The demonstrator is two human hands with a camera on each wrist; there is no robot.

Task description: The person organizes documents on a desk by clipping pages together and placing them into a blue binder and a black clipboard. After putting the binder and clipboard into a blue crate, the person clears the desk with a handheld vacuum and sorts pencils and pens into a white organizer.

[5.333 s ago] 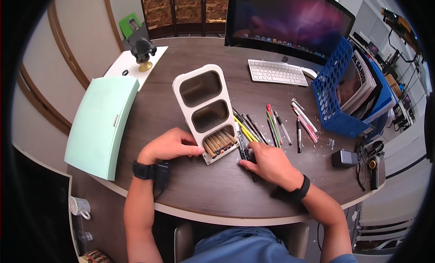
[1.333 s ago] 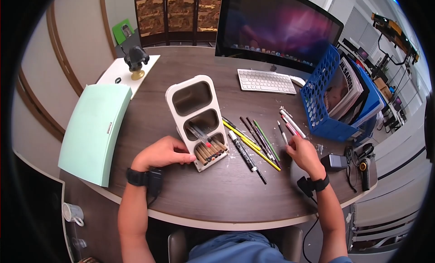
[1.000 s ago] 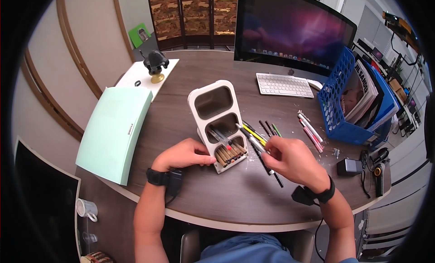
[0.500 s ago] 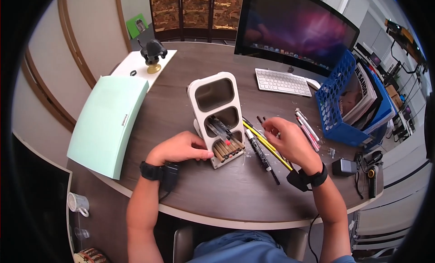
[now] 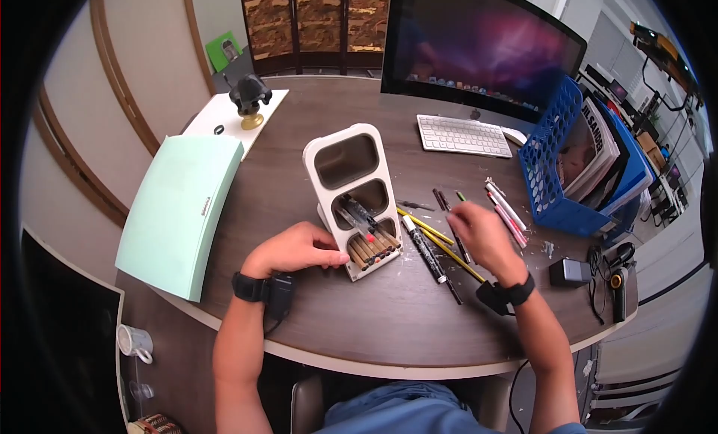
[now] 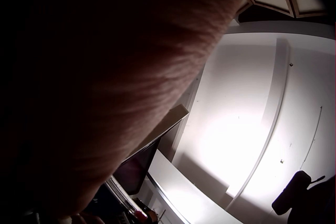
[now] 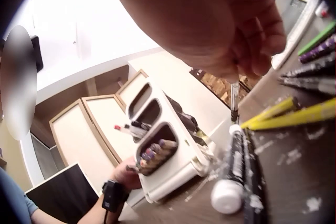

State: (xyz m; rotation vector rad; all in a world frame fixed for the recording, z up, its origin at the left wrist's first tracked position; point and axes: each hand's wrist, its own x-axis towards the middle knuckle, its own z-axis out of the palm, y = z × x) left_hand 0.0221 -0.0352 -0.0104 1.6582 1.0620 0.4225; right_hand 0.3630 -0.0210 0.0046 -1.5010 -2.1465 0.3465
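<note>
A white desk organizer with three compartments stands tilted on the desk. Its front compartment holds several brown pencils; dark and clear pens lean in the middle one. My left hand grips the organizer's lower left corner, thumb in front, the other fingers behind it. In the right wrist view, a clear-barrelled pen sticks out of the fingertips of my right hand, over the loose pens. Below that hand lie a white-capped black marker and yellow pencils. The left wrist view is mostly filled by skin.
White and pink pens lie at the right. Behind them stands a blue file holder with magazines. A keyboard and monitor are at the back. A mint-green box file is at left; a black adapter and cables at right.
The middle compartment, bare at first, now holds pens. My right hand went to the right-hand pens, came to the organizer, then drew back right and now holds another pen. My left hand stays on the organizer.
</note>
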